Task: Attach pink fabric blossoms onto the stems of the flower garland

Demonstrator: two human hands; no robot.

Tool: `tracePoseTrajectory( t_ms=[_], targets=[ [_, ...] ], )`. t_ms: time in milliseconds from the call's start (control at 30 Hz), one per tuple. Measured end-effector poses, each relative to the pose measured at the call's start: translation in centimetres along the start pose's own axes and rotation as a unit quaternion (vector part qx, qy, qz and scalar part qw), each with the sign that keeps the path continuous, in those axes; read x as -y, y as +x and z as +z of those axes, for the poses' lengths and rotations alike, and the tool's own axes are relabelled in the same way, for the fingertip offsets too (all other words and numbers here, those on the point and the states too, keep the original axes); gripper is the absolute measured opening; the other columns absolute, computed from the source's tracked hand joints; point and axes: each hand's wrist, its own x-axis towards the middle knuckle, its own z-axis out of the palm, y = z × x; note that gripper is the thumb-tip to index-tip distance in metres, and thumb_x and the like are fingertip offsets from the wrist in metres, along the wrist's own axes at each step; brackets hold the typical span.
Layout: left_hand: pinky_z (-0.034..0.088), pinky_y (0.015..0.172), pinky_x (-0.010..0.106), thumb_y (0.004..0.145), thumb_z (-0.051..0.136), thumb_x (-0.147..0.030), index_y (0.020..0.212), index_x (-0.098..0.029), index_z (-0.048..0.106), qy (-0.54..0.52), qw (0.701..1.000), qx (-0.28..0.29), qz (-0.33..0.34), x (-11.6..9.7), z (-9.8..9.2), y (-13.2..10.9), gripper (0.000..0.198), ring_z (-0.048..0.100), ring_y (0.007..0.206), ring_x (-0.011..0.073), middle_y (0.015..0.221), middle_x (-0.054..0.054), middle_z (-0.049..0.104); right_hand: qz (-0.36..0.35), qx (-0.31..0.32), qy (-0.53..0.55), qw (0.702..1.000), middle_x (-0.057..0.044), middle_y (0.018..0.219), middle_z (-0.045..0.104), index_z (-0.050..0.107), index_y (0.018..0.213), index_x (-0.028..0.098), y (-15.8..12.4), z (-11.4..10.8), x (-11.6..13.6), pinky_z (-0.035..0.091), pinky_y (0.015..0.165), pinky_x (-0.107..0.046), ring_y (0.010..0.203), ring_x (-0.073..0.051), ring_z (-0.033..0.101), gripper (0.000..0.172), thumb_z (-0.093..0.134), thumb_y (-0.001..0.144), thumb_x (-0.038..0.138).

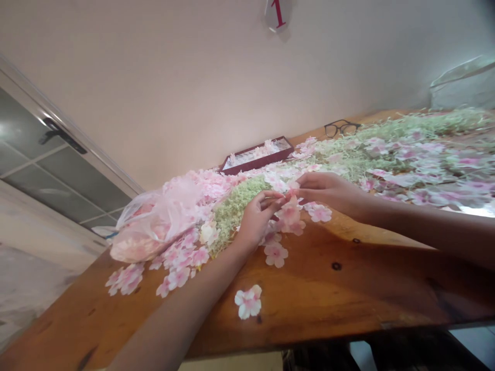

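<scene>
Frame centre: I find the left hand and right hand pinching pink petals; this handling step, I judge, next needs light pressure.

Black-framed eyeglasses near a beige wall bearing a red numeral 1; left, grey-paned door with black lever handle.
</scene>
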Motion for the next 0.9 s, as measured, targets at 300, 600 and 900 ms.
tracePoseTrajectory(
  t_ms=[300,600,900],
  targets=[
    [0.042,0.056,0.018,0.063,0.061,-0.031,0.079,-0.020,0.058,-0.093,0.995,-0.024,-0.027,0.1,0.6,-0.5,0.019,0.051,0.065,0.0079,0.077,-0.002,0.056,0.011,-0.020,0.001,1.000,-0.001,0.068,0.057,0.051,0.068,0.017,-0.4,0.6,1.1,0.045,0.065,-0.027,0.069,-0.013,0.056,0.014,0.056,0.068,0.031],
    [0.043,0.056,0.019,0.061,0.064,-0.030,0.083,-0.022,0.058,-0.160,0.983,-0.028,-0.085,0.1,0.9,-0.8,0.024,0.052,0.065,0.0076,0.081,-0.002,0.056,0.014,-0.019,0.091,0.996,0.001,0.067,0.054,0.050,0.068,0.017,-0.4,0.9,0.5,0.047,0.072,-0.028,0.070,-0.011,0.055,0.010,0.055,0.070,0.026],
    [0.041,0.055,0.018,0.062,0.064,-0.027,0.080,-0.020,0.058,-0.178,0.981,-0.036,-0.064,0.2,1.0,-0.7,0.020,0.051,0.061,0.0057,0.077,-0.002,0.056,0.025,-0.024,0.112,0.993,0.001,0.066,0.054,0.050,0.068,0.017,-0.4,1.1,0.8,0.047,0.072,-0.029,0.069,-0.011,0.055,0.009,0.055,0.070,0.024]
  ],
)
